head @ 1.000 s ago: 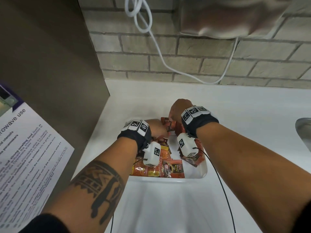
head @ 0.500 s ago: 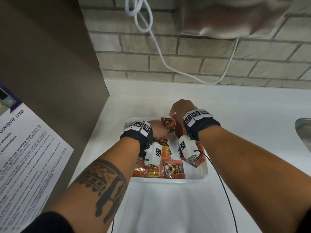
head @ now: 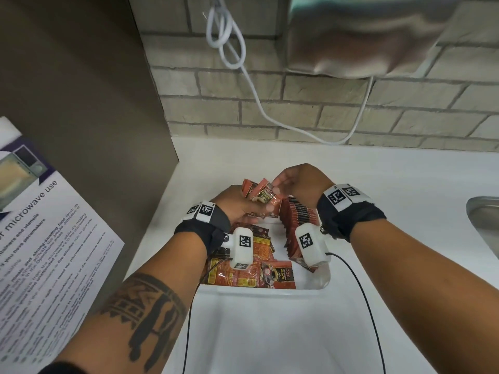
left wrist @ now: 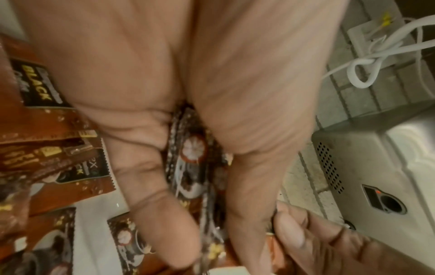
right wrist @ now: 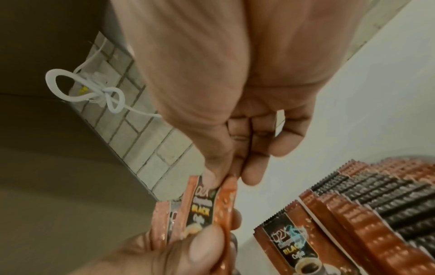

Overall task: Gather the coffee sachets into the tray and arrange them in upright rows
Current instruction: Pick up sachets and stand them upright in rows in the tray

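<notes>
A white tray (head: pixel 271 289) on the counter holds brown-orange coffee sachets. An upright row of sachets (head: pixel 299 217) (right wrist: pixel 376 204) stands along its right side. Loose sachets (head: pixel 243 276) (left wrist: pixel 58 167) lie flat at the front left. Over the tray's far end my left hand (head: pixel 243 209) (left wrist: pixel 188 186) grips a small bundle of sachets (head: pixel 256 197) (left wrist: pixel 190 163) on edge. My right hand (head: pixel 280 184) (right wrist: pixel 226 176) pinches the top of one sachet (right wrist: pixel 204 204) in that bundle.
A brown panel (head: pixel 81 103) walls the left side, with a microwave notice sheet (head: pixel 40 252) in front of it. A white cable (head: pixel 243 63) and a steel appliance (head: pixel 364 36) hang on the brick wall. A sink edge (head: pixel 483 211) is at the right.
Both hands stay over the tray's far end. The bundle in my left hand now stands out above it, and my right fingers have come onto the top of one sachet.
</notes>
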{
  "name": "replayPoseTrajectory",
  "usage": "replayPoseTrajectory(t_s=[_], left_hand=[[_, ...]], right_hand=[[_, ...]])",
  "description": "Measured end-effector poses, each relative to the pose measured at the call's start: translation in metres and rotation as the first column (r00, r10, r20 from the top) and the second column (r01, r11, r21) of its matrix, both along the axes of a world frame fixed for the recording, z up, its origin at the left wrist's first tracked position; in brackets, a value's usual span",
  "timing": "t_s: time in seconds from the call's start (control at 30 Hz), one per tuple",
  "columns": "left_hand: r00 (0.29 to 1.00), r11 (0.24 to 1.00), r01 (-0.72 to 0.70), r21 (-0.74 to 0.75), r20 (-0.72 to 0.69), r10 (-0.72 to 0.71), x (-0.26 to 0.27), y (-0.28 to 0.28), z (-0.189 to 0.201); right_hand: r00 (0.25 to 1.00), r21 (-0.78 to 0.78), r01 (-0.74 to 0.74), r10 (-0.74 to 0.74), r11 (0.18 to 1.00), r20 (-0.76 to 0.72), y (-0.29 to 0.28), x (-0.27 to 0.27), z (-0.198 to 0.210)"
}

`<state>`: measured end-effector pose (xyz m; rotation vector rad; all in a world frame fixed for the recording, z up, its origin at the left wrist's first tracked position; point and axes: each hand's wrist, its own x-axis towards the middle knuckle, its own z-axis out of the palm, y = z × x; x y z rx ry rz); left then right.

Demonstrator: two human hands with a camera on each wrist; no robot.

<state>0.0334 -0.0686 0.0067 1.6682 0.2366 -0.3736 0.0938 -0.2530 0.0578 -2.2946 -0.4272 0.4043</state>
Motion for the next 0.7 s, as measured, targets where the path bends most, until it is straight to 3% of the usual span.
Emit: replayPoseTrajectory(t_s=[0.13,0.23,0.3,0.4,0.5,0.7], left_hand=[[0.993,0.960,-0.120,0.253,0.018,0.119,-0.002,0.007,0.000],[0.984,0.879,-0.122,0.461,-0.058,0.168,-0.003,0.010,0.002],[0.982,0.881,-0.029,0.472,-0.150,0.113,-0.004,0.006,0.005],[0.967,0.892,0.126,0.434,-0.256,-0.013,-0.007,-0.006,0.008],[0.960,0.833,0.228,0.504,-0.259,-0.106,-0.004,-0.018,0.006],[0.931,0.726,0.341,0.597,-0.320,-0.175,0.011,-0.026,-0.001]], right_hand=[[0.991,-0.056,0.080,-0.073,0.995,0.111,0.002,0.005,0.002],[0.987,-0.215,0.038,-0.003,0.976,0.160,0.007,0.007,0.002],[0.985,-0.393,-0.012,0.078,0.920,0.152,0.015,0.007,-0.003],[0.980,-0.580,0.040,0.081,0.814,0.181,0.029,0.013,-0.019],[0.979,-0.631,0.109,0.028,0.768,0.202,0.038,0.017,-0.031],[0.984,-0.687,0.076,0.056,0.723,0.168,0.048,0.024,-0.043]])
